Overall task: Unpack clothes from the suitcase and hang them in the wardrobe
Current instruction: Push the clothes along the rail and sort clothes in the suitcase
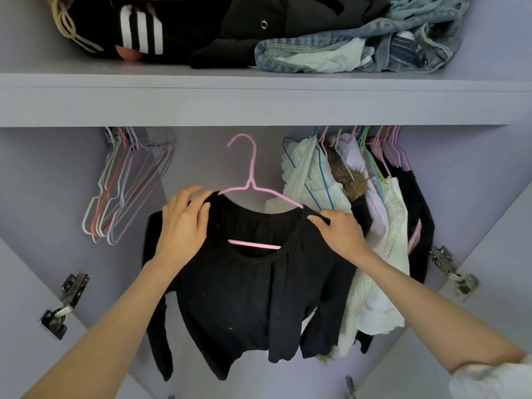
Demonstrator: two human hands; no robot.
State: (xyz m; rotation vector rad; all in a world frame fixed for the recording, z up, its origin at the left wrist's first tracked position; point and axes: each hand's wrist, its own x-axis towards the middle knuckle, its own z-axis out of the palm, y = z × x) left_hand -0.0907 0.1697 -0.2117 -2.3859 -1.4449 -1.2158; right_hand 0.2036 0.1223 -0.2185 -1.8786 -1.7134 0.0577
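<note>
Head view into an open lilac wardrobe (259,156). A black top (253,298) sits on a pink hanger (250,180), held up in the middle of the hanging space; the hanger's hook is free in the air below the shelf (259,102), not on anything that shows. The hanger's lower bar shows through the neckline.

The left hand (184,226) grasps the top's left shoulder, fingers curled over the fabric at the hanger's end. The right hand (342,228) pinches the edge of the top's right shoulder between thumb and fingers, beside the hanger's other arm. The top's sleeves hang down on both sides, and the body falls in folds between the forearms.

To the left, a bunch of empty hangers (126,185) in white, red, lilac and blue hangs from under the shelf. To the right hang clothes (380,226): white and lace pieces, one with a fur trim (349,180), and a dark piece at the far right, on blue, pink and green hangers; the top's right side touches or overlaps them.

On the shelf lie piled garments: a black one with white stripes (141,30), a black one (244,33) and jeans (374,44). Metal hinges (64,306) show on both door sides.
</note>
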